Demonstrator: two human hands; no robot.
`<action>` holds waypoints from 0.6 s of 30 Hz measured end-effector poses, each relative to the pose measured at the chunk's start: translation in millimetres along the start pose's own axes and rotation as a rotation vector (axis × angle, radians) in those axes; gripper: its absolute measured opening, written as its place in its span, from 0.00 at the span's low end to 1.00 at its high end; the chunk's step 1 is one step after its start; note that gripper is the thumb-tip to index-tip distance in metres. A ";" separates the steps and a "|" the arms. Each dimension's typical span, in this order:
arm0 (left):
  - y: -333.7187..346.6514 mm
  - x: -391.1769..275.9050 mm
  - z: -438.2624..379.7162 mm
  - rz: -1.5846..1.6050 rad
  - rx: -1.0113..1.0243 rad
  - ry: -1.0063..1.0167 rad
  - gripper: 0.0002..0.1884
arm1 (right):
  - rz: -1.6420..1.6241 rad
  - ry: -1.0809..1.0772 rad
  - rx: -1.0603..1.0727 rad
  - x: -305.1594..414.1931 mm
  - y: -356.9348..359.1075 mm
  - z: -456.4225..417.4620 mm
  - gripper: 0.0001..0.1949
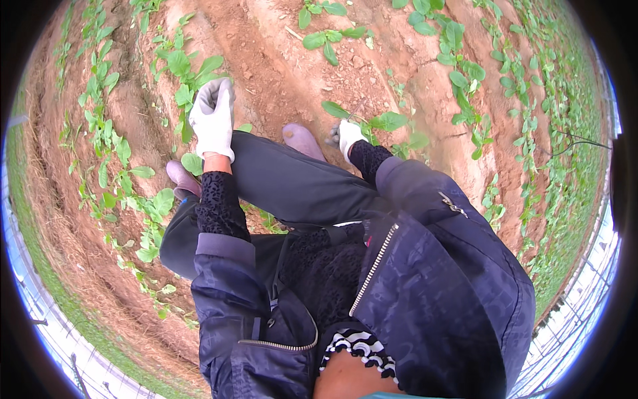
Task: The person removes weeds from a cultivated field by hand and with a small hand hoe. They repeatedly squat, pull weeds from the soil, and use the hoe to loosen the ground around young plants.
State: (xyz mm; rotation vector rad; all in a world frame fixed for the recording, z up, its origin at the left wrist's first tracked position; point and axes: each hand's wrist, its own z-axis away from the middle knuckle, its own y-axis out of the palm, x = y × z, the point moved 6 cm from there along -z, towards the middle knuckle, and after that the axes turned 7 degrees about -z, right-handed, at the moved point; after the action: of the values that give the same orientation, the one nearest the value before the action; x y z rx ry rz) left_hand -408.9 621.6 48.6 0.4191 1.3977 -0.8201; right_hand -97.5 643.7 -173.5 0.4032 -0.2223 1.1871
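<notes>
My left hand (213,117) wears a white work glove with a grey-coated palm. Its fingers are curled in towards the thumb, and nothing shows between them. It is above my knee, beside a row of leafy green seedlings (180,65). My right hand (347,137), in a matching glove, is low by the soil with bent fingers. Close against it grows a broad-leaved seedling (389,121). A thin brown stick or stem (357,108) rises next to the fingers; whether the hand grips it is hidden.
Reddish-brown soil (259,65) surrounds me, with several seedling rows running away from me. My pink-purple boots (302,139) stand between plants. More seedlings (326,37) grow ahead, and another row (458,75) lies to the right. Dry straw (94,289) covers ground at left.
</notes>
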 end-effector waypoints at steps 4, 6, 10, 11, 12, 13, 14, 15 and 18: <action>-0.1 -2.6 0.4 -0.016 -0.005 0.030 0.11 | 0.008 0.132 0.049 -19.2 -6.5 1.7 0.15; -2.5 -3.5 0.7 -0.020 -0.009 0.032 0.10 | 0.063 0.103 0.057 -21.9 -9.7 0.7 0.14; -3.2 4.5 -2.7 -0.019 -0.011 0.052 0.10 | 0.134 0.063 0.157 -18.6 -18.3 -4.3 0.17; -0.7 4.8 -3.7 -0.031 -0.006 0.075 0.10 | 0.139 0.005 0.121 -13.2 -22.1 -8.4 0.16; -3.1 6.4 -3.8 -0.049 -0.012 0.065 0.10 | 0.130 -0.002 0.137 -9.7 -16.2 -0.4 0.15; -4.4 5.3 -1.8 -0.068 -0.014 0.051 0.11 | 0.240 -0.019 0.125 -7.1 -10.4 8.0 0.14; -4.5 3.8 -0.9 -0.068 -0.014 0.044 0.11 | 0.262 -0.008 0.143 -2.0 -2.3 14.8 0.12; -4.0 2.9 -0.4 -0.067 -0.013 0.043 0.11 | 0.285 0.000 0.159 4.3 2.6 18.5 0.11; -2.3 2.3 -0.4 -0.094 -0.014 0.041 0.11 | 0.339 -0.045 0.164 14.2 11.2 13.4 0.09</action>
State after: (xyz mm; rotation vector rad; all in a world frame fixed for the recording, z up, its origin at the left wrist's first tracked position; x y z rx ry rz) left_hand -410.9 619.9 46.7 0.3634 1.4697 -0.8820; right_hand -102.1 653.8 -153.9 0.5512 -0.2396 1.5364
